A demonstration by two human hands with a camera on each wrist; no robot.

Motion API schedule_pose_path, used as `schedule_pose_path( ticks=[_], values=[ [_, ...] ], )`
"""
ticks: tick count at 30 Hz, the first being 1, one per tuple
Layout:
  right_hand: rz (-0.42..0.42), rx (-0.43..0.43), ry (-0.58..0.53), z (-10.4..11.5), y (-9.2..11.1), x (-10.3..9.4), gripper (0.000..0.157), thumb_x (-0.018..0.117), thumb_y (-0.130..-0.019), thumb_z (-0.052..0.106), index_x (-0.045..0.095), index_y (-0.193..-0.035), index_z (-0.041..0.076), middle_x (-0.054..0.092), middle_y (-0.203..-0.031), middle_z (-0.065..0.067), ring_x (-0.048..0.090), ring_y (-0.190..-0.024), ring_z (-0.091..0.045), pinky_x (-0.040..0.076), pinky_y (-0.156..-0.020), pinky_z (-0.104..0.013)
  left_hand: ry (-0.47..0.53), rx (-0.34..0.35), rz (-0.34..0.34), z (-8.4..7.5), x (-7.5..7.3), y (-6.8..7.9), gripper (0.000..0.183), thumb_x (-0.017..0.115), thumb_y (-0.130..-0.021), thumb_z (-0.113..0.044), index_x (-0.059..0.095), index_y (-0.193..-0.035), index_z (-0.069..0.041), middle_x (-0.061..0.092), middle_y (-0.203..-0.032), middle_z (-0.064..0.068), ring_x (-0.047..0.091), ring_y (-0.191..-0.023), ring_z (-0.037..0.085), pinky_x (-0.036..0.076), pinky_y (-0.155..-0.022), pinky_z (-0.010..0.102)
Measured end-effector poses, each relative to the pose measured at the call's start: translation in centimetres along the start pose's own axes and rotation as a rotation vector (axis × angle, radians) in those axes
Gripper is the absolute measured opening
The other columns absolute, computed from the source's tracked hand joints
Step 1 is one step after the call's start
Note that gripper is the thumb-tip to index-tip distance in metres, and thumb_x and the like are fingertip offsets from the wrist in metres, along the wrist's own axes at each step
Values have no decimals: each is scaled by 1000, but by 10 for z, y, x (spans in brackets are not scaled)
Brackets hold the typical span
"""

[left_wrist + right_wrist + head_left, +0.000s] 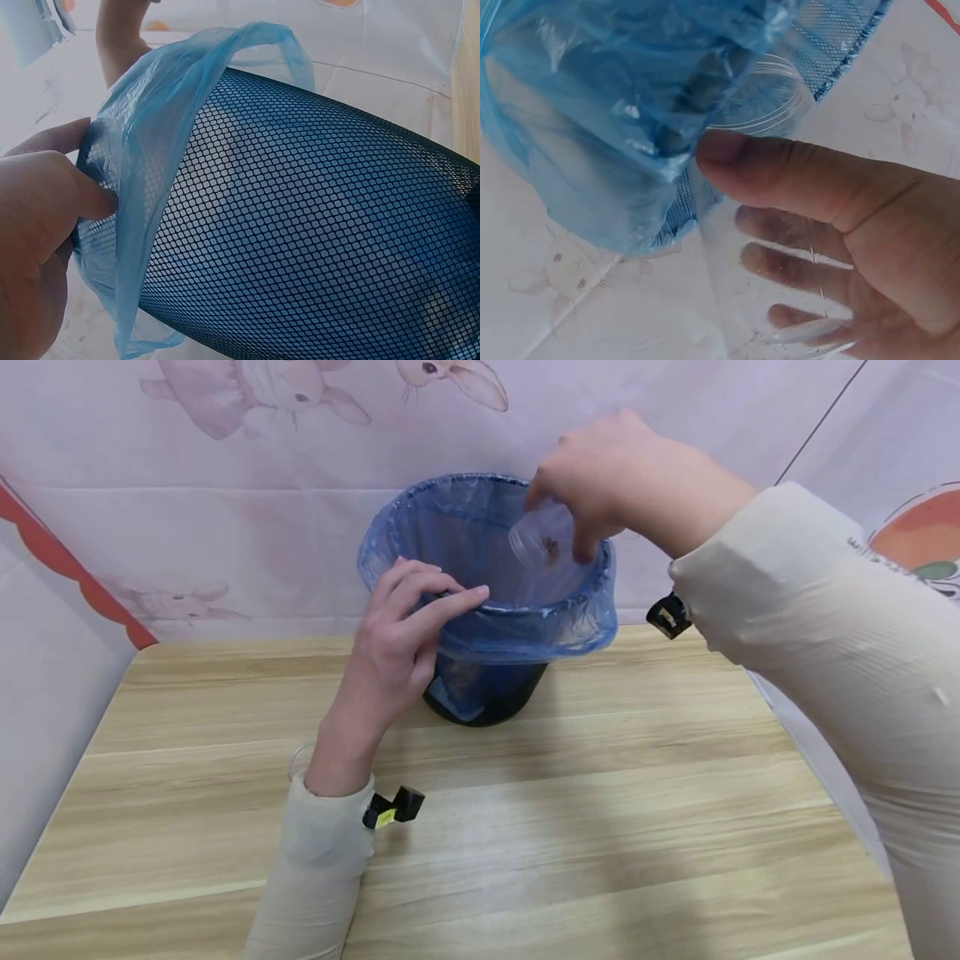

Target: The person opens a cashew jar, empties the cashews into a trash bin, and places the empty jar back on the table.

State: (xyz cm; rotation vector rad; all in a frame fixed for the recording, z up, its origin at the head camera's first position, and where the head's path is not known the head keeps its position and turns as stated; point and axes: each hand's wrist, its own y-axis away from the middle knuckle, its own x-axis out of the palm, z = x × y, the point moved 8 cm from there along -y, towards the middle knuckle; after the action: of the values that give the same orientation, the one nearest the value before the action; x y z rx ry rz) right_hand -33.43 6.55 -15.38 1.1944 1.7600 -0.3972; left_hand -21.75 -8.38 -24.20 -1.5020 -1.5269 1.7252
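A black mesh trash can point(315, 217) stands on the table, lined with a blue plastic bag point(517, 639) folded out over its rim. My left hand point(397, 639) holds the near left part of the rim, its thumb point(97, 201) against the bag outside and fingers over the edge. Above the right side of the opening, my right hand point(600, 477) grips a clear jar point(536, 539). The jar is tilted with its threaded mouth toward the inside of the can. A small brown clump point(551, 550) shows in the jar. The can's bottom inside is hidden.
A clear round object point(298, 762) lies on the wooden table point(187, 793), partly hidden behind my left wrist. Directly behind the can hangs a pale cloth backdrop point(247, 543) with rabbit drawings. Small black devices point(670, 615) sit at both sleeve cuffs.
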Motion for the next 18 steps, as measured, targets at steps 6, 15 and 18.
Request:
schedule_pose_path(
  ticks=[6,15,18],
  values=[
    [-106,-54,190,15,0,-12,81,91,-68,18,57,-142,23,61,-134,-18,51,-120,-41,41,-101,-62,5,-8,3,0,0,0,57,41,-90,20,71,-125,-13,63,-111,12,52,-115,31,30,-118,46],
    [-290,-154,496,46,2,-22,61,81,-82,8,61,-136,26,65,-123,-13,53,-110,-34,39,-104,-51,7,-10,6,0,1,1,55,40,-92,18,71,-125,-14,63,-112,12,52,-116,31,29,-118,48],
    [-344,-181,521,53,4,-23,56,82,-81,6,65,-131,25,67,-116,-10,53,-104,-31,41,-100,-48,7,-8,3,0,1,0,57,40,-90,20,71,-124,-14,63,-112,12,52,-115,31,28,-119,47]
  ],
)
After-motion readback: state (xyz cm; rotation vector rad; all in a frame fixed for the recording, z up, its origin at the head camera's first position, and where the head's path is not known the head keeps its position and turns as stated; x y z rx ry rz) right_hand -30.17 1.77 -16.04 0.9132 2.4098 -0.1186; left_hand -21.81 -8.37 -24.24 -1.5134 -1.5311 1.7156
